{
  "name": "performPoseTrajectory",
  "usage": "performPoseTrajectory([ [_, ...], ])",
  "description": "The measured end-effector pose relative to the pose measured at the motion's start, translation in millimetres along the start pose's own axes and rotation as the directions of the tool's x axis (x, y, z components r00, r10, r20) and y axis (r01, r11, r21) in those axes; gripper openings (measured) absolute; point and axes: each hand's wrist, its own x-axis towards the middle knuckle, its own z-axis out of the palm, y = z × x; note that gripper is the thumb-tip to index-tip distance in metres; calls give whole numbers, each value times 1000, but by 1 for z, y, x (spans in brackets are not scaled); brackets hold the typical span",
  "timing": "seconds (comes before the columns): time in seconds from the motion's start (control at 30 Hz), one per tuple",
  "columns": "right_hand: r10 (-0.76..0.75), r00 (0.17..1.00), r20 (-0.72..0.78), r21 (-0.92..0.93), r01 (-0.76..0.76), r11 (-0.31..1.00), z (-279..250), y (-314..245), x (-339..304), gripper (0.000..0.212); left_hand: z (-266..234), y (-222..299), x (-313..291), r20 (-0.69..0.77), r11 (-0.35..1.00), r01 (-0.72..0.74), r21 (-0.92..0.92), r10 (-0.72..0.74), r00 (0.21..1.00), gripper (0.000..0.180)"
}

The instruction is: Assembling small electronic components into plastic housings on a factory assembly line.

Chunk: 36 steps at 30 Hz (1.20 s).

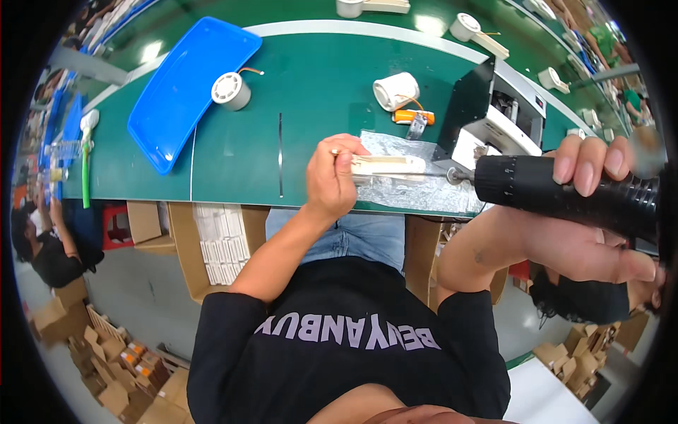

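My left hand (332,177) is closed round one end of a long cream plastic handle piece (388,165), held low over the bench's near edge. My right hand (600,169) grips a thick black electric screwdriver (526,180) lying nearly level, close to the camera. Its thin metal bit points left and overlaps the handle piece; whether the tip touches a screw cannot be told. Beneath them lies crinkled clear plastic wrap (452,198). Beyond it sit a white round fan head (395,92) with a wire and an orange battery cell (413,117).
A black-and-white screw feeder machine (498,106) stands right on the green bench (247,155). A blue tray (187,85) lies at left, with another white fan head (232,91) by its edge. Cardboard boxes (185,247) stand below the bench. Co-workers sit on both sides.
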Motion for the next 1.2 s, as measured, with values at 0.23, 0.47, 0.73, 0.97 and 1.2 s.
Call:
performPoseTrajectory([
  [0.23, 152, 980, -126, 136, -134, 982, 25, 37, -12, 101, 3, -3, -4, -58, 998, 28, -60, -32, 998, 13],
  [0.47, 142, 982, -126, 141, -124, 982, 18, 46, -18, 106, 1, -2, -7, -2, 999, 32, 17, -32, 999, 16],
  [0.73, 94, 990, -101, -33, -97, 995, 18, 43, -22, 101, -1, -2, -4, 20, 1000, 8, 12, -9, 1000, 16],
  [0.97, 80, 995, -65, 34, -78, 996, 26, 48, -27, 97, -2, -1, 0, -48, 999, 25, -29, -26, 999, 10],
  [1.2, 83, 981, -173, -47, -92, 995, 20, 45, -38, 93, -1, -1, -8, 39, 999, -25, 19, 24, 999, 13],
])
